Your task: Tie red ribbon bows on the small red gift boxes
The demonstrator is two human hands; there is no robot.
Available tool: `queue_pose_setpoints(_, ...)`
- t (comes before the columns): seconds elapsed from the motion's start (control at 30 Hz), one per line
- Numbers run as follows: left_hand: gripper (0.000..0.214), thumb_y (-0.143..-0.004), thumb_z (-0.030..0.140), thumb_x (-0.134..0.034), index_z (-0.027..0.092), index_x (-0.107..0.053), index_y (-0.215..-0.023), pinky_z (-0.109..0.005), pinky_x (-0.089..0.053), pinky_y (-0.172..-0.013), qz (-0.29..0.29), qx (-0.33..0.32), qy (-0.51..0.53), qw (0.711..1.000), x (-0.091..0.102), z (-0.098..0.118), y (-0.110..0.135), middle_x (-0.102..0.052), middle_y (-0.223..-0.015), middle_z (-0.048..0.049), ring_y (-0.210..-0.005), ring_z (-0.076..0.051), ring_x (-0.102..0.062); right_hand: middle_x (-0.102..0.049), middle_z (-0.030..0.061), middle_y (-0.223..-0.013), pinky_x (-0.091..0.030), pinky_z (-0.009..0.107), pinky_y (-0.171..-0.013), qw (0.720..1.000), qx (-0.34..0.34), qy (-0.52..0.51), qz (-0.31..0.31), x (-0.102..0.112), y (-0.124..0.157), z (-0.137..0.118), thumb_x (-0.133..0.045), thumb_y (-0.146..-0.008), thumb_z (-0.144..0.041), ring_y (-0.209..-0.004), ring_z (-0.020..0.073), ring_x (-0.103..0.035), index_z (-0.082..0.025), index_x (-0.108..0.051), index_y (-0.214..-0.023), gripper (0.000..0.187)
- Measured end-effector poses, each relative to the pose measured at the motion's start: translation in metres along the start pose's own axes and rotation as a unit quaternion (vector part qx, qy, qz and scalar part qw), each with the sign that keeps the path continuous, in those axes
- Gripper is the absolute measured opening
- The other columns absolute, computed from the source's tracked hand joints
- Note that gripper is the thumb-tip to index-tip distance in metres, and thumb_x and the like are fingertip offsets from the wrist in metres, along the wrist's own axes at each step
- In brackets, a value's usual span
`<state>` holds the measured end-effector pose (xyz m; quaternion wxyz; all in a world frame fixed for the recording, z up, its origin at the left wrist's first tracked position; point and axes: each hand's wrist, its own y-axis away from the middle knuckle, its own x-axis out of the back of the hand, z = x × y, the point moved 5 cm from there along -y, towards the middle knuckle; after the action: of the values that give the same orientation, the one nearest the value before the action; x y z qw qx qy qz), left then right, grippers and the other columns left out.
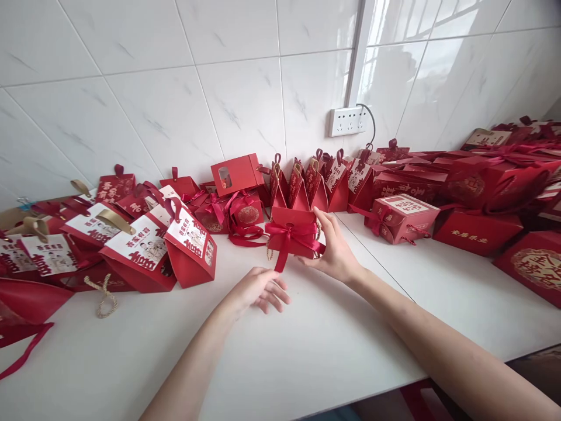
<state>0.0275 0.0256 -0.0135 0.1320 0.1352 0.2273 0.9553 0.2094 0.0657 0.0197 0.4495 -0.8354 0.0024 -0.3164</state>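
Note:
My right hand (335, 248) grips a small red gift box (291, 231) tied with a red ribbon bow, holding its right side with thumb in front and fingers over the top; the box rests on the white table (280, 351). My left hand (258, 289) hovers just in front of the box, below the hanging ribbon tail, fingers loosely spread and holding nothing.
Many red gift boxes and bags line the tiled wall: a heap with white labels (144, 245) at left, a row of pointed bags (307, 184) behind the held box, larger boxes (403, 219) at right. A wall socket (348, 121) sits above.

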Motion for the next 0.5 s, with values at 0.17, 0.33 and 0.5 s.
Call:
queue_pose_setpoints(0.17, 0.012, -0.07, 0.029, -0.058, 0.019, -0.056, -0.063, -0.024, -0.027, -0.038, 0.195, -0.062, -0.071, 0.976, 0.028, -0.003, -0.006, -0.064, -0.055, -0.0042, -0.035, -0.014, -0.049, -0.033, 0.0172, -0.134, -0.047, 0.054, -0.095, 0.999, 0.024, 0.009, 0.04, 0.008, -0.001, -0.004, -0.07, -0.074, -0.053, -0.125, 0.0345, -0.039, -0.028, -0.007, -0.148, 0.1)
queue_pose_setpoints(0.33, 0.028, -0.085, 0.046, -0.045, 0.023, -0.057, -0.096, -0.028, -0.048, -0.063, 0.347, -0.278, -0.017, 0.896, 0.037, 0.021, 0.014, -0.066, -0.098, -0.0056, -0.069, -0.016, -0.062, -0.031, 0.0173, -0.137, -0.043, 0.056, -0.1, 0.998, 0.064, -0.002, 0.03, 0.009, 0.0, -0.012, -0.071, -0.074, -0.05, -0.128, 0.036, -0.037, -0.028, -0.006, -0.148, 0.101)
queue_pose_setpoints(0.5, 0.029, -0.08, 0.041, -0.061, 0.021, -0.059, -0.101, -0.028, -0.051, -0.079, 0.337, -0.455, 0.013, 0.824, 0.018, 0.034, 0.033, -0.062, -0.104, -0.0069, -0.096, -0.018, -0.061, -0.031, 0.0183, -0.138, -0.043, 0.054, -0.101, 0.995, 0.099, -0.025, -0.021, 0.001, 0.003, -0.021, -0.071, -0.076, -0.045, -0.129, 0.0356, -0.038, -0.027, -0.005, -0.149, 0.1)
